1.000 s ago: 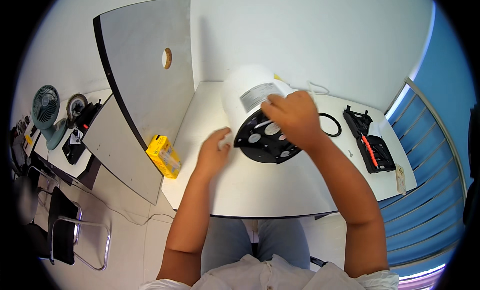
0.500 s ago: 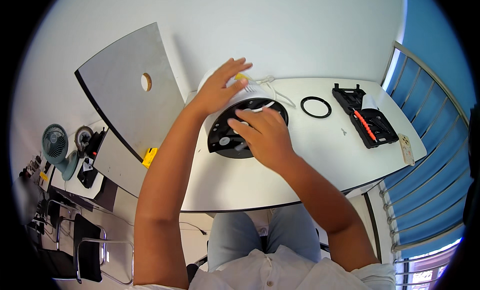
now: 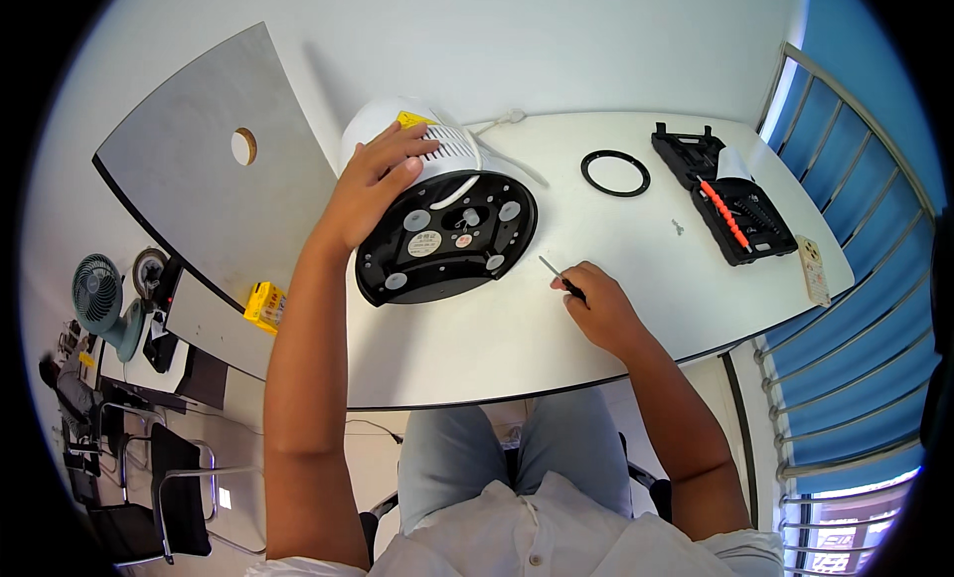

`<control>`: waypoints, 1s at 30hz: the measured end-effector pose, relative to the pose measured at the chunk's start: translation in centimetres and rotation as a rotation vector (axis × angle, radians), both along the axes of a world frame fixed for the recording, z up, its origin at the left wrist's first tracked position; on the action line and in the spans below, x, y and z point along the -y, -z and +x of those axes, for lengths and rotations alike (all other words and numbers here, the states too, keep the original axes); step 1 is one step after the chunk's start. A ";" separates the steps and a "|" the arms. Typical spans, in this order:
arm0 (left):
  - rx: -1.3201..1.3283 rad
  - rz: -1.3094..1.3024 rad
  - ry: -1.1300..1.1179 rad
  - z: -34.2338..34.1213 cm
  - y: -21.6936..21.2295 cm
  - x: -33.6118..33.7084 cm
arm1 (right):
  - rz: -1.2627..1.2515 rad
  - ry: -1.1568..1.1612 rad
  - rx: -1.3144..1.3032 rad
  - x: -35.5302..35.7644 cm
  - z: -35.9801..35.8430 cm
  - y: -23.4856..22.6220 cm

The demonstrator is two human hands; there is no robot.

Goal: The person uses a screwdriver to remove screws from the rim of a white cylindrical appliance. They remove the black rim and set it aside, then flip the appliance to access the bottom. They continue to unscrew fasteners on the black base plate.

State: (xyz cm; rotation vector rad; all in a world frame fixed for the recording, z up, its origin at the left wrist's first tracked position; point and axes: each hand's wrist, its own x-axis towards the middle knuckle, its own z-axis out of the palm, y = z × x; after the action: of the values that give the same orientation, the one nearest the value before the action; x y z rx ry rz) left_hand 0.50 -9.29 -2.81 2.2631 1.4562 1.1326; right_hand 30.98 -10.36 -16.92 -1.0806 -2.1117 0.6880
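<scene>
A white rounded appliance [image 3: 370, 120] with vent slots lies tipped over on the table, its black underside [image 3: 437, 281] turned toward me. Pale round feet, labels and a recess show on that underside, and a white cord [image 3: 455, 193] loops across its upper edge. My left hand [image 3: 366, 187] rests on top of the slotted body, fingers stretched out over it. To the right of the base, my right hand [image 3: 602, 307] is closed around a screwdriver [image 3: 551, 267] with a dark handle. Its thin metal shaft points up and left, apart from the base.
A black ring [image 3: 618, 193] lies behind my right hand, with small screws [image 3: 678, 226] beyond. Farther right are an open black tool case [image 3: 757, 255] holding an orange-red flexible shaft [image 3: 725, 215], and a pale remote [image 3: 813, 271]. A yellow box [image 3: 264, 307] stands by the grey panel [image 3: 209, 115].
My right hand has left the base, moved right and down, and now shows a screwdriver. My left hand stays on the body. The view has shifted, with the underside more exposed.
</scene>
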 end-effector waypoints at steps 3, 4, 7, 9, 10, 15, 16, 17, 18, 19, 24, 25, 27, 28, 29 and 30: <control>0.014 0.090 -0.048 -0.1 1.7 0.5 | -0.058 -0.028 -0.126 0.2 -0.9 -0.4; 0.018 0.126 -0.067 -0.2 2.5 0.7 | -0.102 -0.022 -0.178 0.2 -1.3 -0.6; 0.044 0.206 -0.150 -0.6 4.4 1.2 | -0.212 0.027 -0.326 -0.3 -2.2 -2.3; 0.111 0.263 -0.140 -1.7 5.5 1.2 | -0.277 0.088 -0.355 -1.0 -2.9 -4.1; 0.130 0.280 -0.134 -1.9 5.8 1.2 | -0.247 0.114 -0.370 -2.1 -3.4 -4.0; 0.207 0.301 -0.163 -2.9 6.4 0.5 | -0.246 0.088 -0.530 -6.1 -6.5 -4.7; 0.305 0.317 -0.160 -3.6 7.4 -0.2 | -0.244 0.064 -0.555 -6.9 -7.1 -4.4; 0.403 0.337 -0.159 -4.5 8.4 -0.8 | -0.242 0.036 -0.580 -7.6 -7.7 -3.9; 0.508 0.365 -0.154 -5.1 9.3 -1.1 | -0.271 0.025 -0.643 -8.1 -8.2 -3.1; 0.596 0.366 -0.158 -5.4 10.5 -1.2 | -0.323 0.042 -0.639 -8.3 -8.2 -2.4; 0.878 0.192 -0.216 -5.9 14.7 -0.5 | -0.374 0.073 -0.636 -8.0 -7.9 -1.5; 0.919 0.141 -0.226 -6.1 15.2 -0.6 | -0.370 0.082 -0.621 -8.0 -7.9 -1.6; 0.997 0.035 -0.267 -4.9 14.3 -0.4 | -0.338 0.126 -0.614 -8.0 -7.9 -1.7; 1.054 -0.023 -0.308 -3.7 13.5 0.0 | -0.326 0.146 -0.603 -7.9 -7.7 -1.7; 1.105 -0.074 -0.357 -3.2 12.6 0.5 | -0.316 0.156 -0.598 -7.7 -7.9 -1.8; 1.091 -0.050 -0.362 -3.7 12.6 0.5 | -0.313 0.152 -0.594 -7.3 -8.0 -2.1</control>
State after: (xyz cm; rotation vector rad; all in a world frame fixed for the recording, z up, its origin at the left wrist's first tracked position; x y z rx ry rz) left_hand -3.17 -9.77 -15.42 0.9554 1.3257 1.9317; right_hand 23.00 -3.05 -14.83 -1.0220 -1.4323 1.1289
